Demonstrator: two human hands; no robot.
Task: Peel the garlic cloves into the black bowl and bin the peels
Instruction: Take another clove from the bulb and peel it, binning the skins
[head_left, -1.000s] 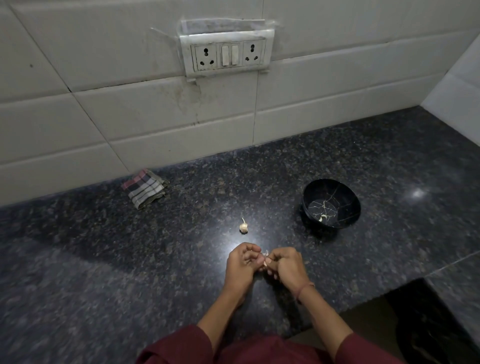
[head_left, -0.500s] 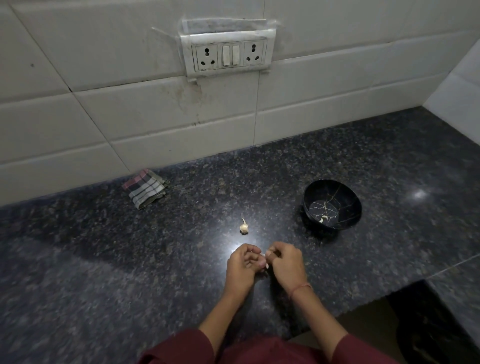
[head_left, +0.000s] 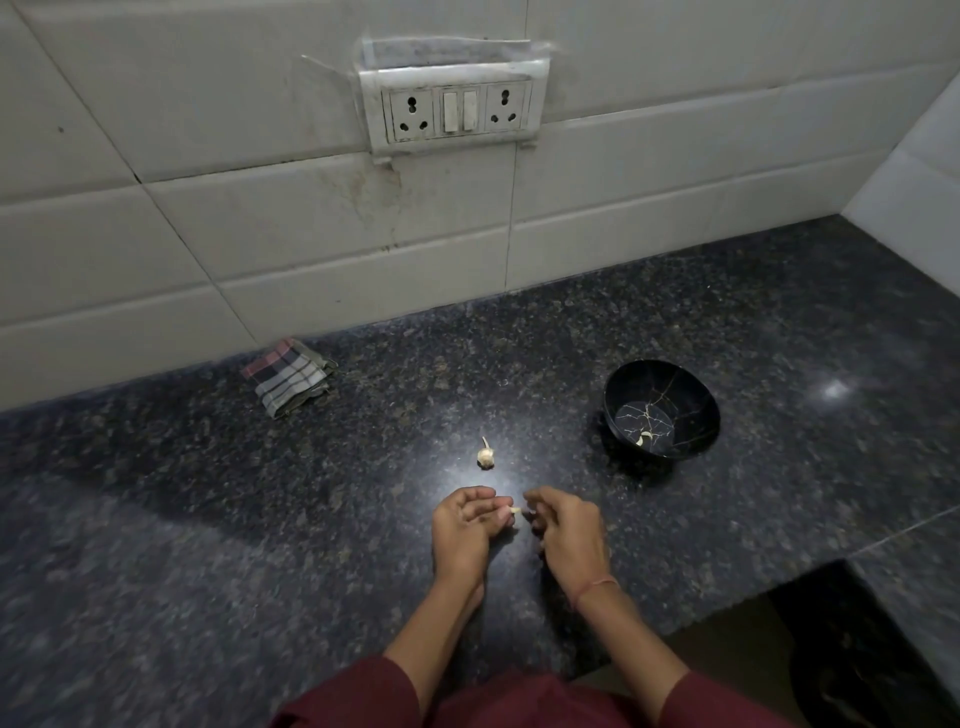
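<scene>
Clove (head_left: 515, 512) pinched crosswise in left hand (head_left: 462, 535), right hand (head_left: 569, 538) grip unclear, second clove (head_left: 485, 456) beyond hands, stem away, third clove (head_left: 644, 439) in bowl (head_left: 693, 397)

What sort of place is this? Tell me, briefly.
Most likely a home kitchen: a dark granite counter against a white tiled wall with a socket panel, and garlic near a black bowl.

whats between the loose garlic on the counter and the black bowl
Nothing. The head view shows only bare dark countertop between the garlic piece and the black bowl.
</scene>
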